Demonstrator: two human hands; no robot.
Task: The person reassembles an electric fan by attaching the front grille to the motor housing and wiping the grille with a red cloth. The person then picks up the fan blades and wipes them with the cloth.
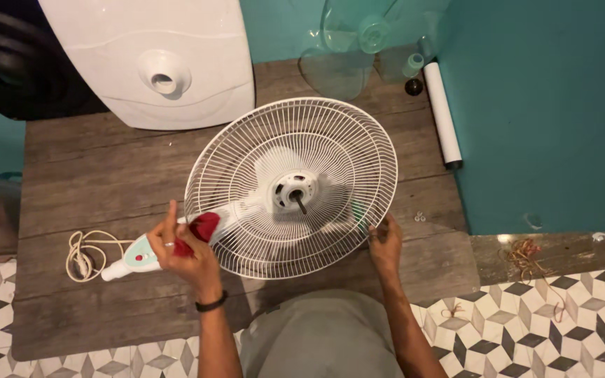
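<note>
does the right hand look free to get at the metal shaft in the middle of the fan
Probably not directly: the right hand grips the rim of the white wire grille, and that grille's wires appear to cover the shaft. Reaching it likely means going around or removing the grille.

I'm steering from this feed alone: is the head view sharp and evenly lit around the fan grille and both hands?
Head view: sharp on the white fan grille, left hand with red cloth and right hand; top-left corner falls dark; small glare spots beside the teal wall; clear blades are faint, hard to outline.
</note>
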